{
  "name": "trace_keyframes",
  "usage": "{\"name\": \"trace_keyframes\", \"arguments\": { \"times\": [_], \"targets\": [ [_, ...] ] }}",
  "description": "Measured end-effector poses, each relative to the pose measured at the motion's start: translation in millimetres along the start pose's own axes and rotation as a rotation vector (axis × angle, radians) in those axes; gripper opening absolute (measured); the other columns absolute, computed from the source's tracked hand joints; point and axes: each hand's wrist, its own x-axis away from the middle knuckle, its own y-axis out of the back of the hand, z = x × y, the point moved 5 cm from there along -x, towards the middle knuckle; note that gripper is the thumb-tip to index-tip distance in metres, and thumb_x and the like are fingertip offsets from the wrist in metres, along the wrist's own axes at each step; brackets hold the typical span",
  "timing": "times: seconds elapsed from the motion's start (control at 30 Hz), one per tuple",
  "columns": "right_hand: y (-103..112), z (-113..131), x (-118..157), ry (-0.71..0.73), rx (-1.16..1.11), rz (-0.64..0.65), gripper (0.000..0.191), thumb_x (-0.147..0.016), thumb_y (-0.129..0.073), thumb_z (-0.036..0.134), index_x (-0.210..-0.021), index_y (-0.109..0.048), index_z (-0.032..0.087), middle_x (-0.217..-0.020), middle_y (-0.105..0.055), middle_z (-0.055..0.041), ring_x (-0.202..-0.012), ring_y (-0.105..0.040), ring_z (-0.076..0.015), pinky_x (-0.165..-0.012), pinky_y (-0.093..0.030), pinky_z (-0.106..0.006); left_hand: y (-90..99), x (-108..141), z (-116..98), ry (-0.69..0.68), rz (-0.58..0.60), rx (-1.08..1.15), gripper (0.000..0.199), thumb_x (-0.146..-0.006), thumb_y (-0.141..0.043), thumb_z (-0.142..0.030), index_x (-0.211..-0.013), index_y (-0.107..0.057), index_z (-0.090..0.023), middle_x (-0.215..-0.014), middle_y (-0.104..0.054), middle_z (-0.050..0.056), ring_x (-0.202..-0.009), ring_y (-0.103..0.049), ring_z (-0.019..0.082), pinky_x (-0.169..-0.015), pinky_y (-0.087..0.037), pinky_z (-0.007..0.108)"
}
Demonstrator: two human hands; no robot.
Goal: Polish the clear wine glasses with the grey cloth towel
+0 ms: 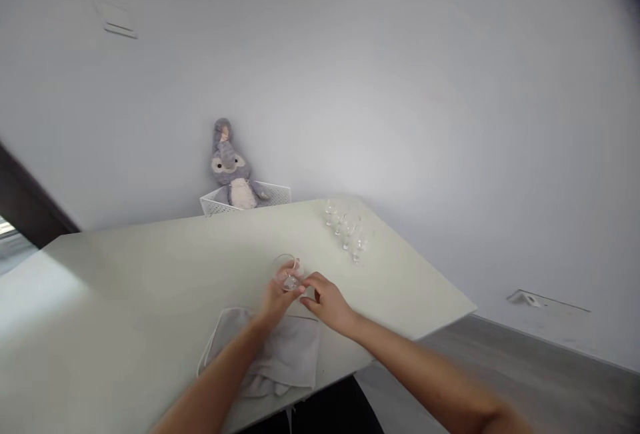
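Note:
My left hand [277,301] grips a small clear stemmed glass [286,273], its fingers wrapped around the bowl and the bowl's rim facing up. My right hand [325,302] is beside it, fingers slightly curled, fingertips very close to the glass's lower end; I cannot tell whether they touch it. Below both hands a crumpled grey cloth [285,354] lies on the pale table [150,274], partly under my left forearm. Several similar clear glasses [346,229] stand grouped upright near the table's far corner.
A grey plush toy [229,167] sits in a white perforated basket [245,199] behind the table's far edge, against the wall. The table's angled edge runs down at the right, above a grey floor [505,381]. A dark door frame [30,197] shows at the left.

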Motion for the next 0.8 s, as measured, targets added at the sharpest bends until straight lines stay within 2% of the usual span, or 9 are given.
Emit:
{"name": "trace_keyframes", "arguments": {
  "times": [0.07,0.17,0.23,0.3,0.4,0.53,0.63,0.8],
  "targets": [
    [-1,1,3,0.008,0.110,-0.005,0.006,-0.075,-0.053,0.021,-0.080,-0.058,0.021,-0.082,-0.053,-0.0004,-0.062,-0.048,-0.0100,-0.060,-0.039,-0.022,-6.9,3,3,0.036,0.053,0.022,0.023,-0.064,-0.067,-0.034,-0.076,-0.059,-0.017,-0.123,-0.049,0.013,-0.117,-0.042,0.029,-0.079,-0.048,0.037],
    [1,-7,8,-0.012,0.156,-0.017,0.006,-0.075,-0.053,0.019,-0.069,-0.055,0.018,-0.072,-0.051,0.0007,-0.061,-0.047,-0.0102,-0.058,-0.038,-0.021,-12.1,6,8,0.073,0.119,0.019,0.036,-0.062,-0.068,-0.035,-0.093,-0.060,-0.019,-0.127,-0.044,0.013,-0.113,-0.044,0.030,-0.073,-0.051,0.035],
    [11,-20,13,-0.046,0.149,-0.077,0.004,-0.073,-0.054,0.017,-0.069,-0.054,0.018,-0.067,-0.049,0.0014,-0.059,-0.046,-0.0104,-0.056,-0.037,-0.021,-13.7,7,12,0.103,0.183,-0.036,0.050,-0.062,-0.068,-0.037,-0.107,-0.055,-0.020,-0.126,-0.045,0.012,-0.109,-0.048,0.028,-0.074,-0.050,0.034],
    [30,-37,19,-0.083,0.156,-0.181,0.002,-0.074,-0.052,0.018,-0.075,-0.054,0.018,-0.067,-0.049,0.0012,-0.059,-0.047,-0.0111,-0.057,-0.037,-0.022,-13.5,8,16,0.146,0.244,-0.110,0.054,-0.066,-0.064,-0.039,-0.115,-0.050,-0.021,-0.122,-0.049,0.012,-0.100,-0.053,0.024,-0.076,-0.048,0.034],
    [63,-64,29,-0.151,0.206,-0.303,0.007,-0.075,-0.050,0.022,-0.078,-0.053,0.017,-0.068,-0.051,0.0000,-0.058,-0.047,-0.0121,-0.058,-0.038,-0.024,-11.2,8,19,0.197,0.282,-0.191,0.049,-0.072,-0.057,-0.042,-0.115,-0.049,-0.020,-0.118,-0.052,0.012,-0.090,-0.057,0.020,-0.077,-0.047,0.034],
    [97,-93,40,-0.262,0.281,-0.377,0.012,-0.075,-0.047,0.028,-0.072,-0.051,0.018,-0.067,-0.052,-0.0010,-0.057,-0.049,-0.0138,-0.057,-0.039,-0.026,-13.3,8,15,0.177,0.318,-0.184,0.041,-0.074,-0.053,-0.043,-0.108,-0.053,-0.019,-0.112,-0.056,0.011,-0.098,-0.054,0.022,-0.080,-0.045,0.034],
    [109,-108,43,-0.340,0.297,-0.398,0.013,-0.074,-0.046,0.031,-0.071,-0.050,0.018,-0.065,-0.054,-0.0014,-0.057,-0.051,-0.0148,-0.057,-0.039,-0.027,-15.6,8,13,0.155,0.343,-0.160,0.038,-0.076,-0.051,-0.042,-0.106,-0.054,-0.018,-0.106,-0.060,0.010,-0.099,-0.054,0.021,-0.082,-0.043,0.034],
    [114,-118,42,-0.385,0.282,-0.411,0.018,-0.073,-0.046,0.034,-0.076,-0.052,0.017,-0.067,-0.057,-0.0021,-0.059,-0.054,-0.0165,-0.059,-0.041,-0.029,-15.2,8,18,0.162,0.352,-0.161,0.039,-0.078,-0.049,-0.044,-0.106,-0.054,-0.018,-0.102,-0.062,0.009,-0.092,-0.056,0.019,-0.082,-0.043,0.033]
  ]
}}
